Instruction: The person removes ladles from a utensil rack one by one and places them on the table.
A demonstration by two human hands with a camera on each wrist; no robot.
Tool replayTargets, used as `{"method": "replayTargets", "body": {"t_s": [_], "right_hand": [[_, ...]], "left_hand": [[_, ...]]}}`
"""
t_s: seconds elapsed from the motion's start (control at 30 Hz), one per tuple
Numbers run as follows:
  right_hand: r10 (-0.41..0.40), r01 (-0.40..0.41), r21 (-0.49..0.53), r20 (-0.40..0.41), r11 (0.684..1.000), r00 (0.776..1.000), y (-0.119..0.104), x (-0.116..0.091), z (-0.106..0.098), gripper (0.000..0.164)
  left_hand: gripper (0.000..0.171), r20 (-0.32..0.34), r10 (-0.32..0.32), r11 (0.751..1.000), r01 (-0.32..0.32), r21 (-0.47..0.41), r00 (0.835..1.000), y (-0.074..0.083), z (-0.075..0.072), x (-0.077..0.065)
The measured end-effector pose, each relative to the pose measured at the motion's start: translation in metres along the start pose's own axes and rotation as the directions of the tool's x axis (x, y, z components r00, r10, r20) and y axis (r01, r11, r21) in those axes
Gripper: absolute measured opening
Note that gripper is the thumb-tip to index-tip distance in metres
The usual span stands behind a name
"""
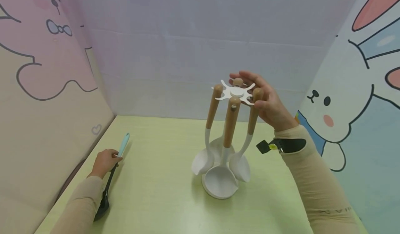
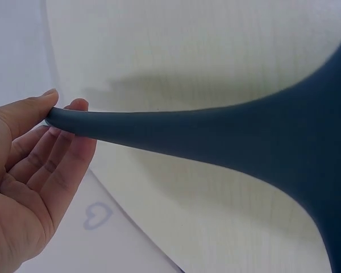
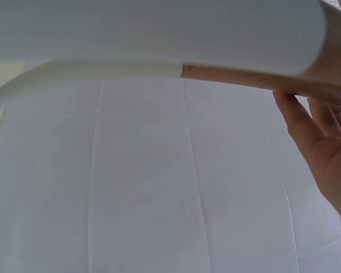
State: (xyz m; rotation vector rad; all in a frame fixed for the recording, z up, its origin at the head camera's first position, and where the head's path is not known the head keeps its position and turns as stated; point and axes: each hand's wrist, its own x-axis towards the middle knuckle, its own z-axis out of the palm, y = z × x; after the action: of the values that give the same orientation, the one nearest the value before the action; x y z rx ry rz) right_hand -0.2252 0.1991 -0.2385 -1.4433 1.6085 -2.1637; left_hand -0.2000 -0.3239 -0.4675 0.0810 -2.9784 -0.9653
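In the head view my left hand (image 1: 104,163) is at the table's left side, pinching a ladle with a light-blue handle (image 1: 124,144) and a dark head (image 1: 102,208). The left wrist view shows its dark shaft (image 2: 176,131) between thumb and fingertips. At centre right stands a white rotating utensil rack (image 1: 236,92), hung with several white utensils with wooden handles, one a ladle (image 1: 221,180) in front. My right hand (image 1: 270,103) is at the rack's top, its extended fingers behind and its thumb by the right handle. Fingertips touch a wooden handle (image 3: 233,77) in the right wrist view.
The pale yellow-green table (image 1: 156,157) meets a whitish back wall (image 1: 187,70). Side walls carry cartoon drawings, a pink animal (image 1: 47,70) at left and a white rabbit (image 1: 337,98) at right. A black band (image 1: 292,145) is on my right wrist.
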Motion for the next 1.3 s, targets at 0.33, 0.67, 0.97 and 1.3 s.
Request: {"method": "replayTargets", "body": {"t_s": [0.33,0.67,0.97,1.3], "right_hand": [[-0.002,0.002,-0.003,-0.004,1.000,1.000,-0.001,0.000,0.002,0.070],[-0.001,0.001,-0.009,-0.002,1.000,1.000,-0.002,-0.001,0.002,0.071],[-0.002,0.002,-0.013,-0.004,1.000,1.000,-0.002,-0.001,0.002,0.072],[0.006,-0.007,-0.009,-0.013,1.000,1.000,-0.001,-0.002,0.002,0.074]], "left_hand": [[0.037,0.014,0.011,1.000,-0.011,0.015,1.000,-0.011,0.007,0.000],[0.035,-0.006,-0.020,0.998,0.020,0.052,1.000,-0.011,0.015,0.003],[0.034,-0.013,-0.068,0.993,0.069,0.100,0.998,-0.008,0.018,0.005],[0.031,-0.024,-0.107,0.990,0.109,0.093,0.994,-0.007,0.021,0.003]]}}
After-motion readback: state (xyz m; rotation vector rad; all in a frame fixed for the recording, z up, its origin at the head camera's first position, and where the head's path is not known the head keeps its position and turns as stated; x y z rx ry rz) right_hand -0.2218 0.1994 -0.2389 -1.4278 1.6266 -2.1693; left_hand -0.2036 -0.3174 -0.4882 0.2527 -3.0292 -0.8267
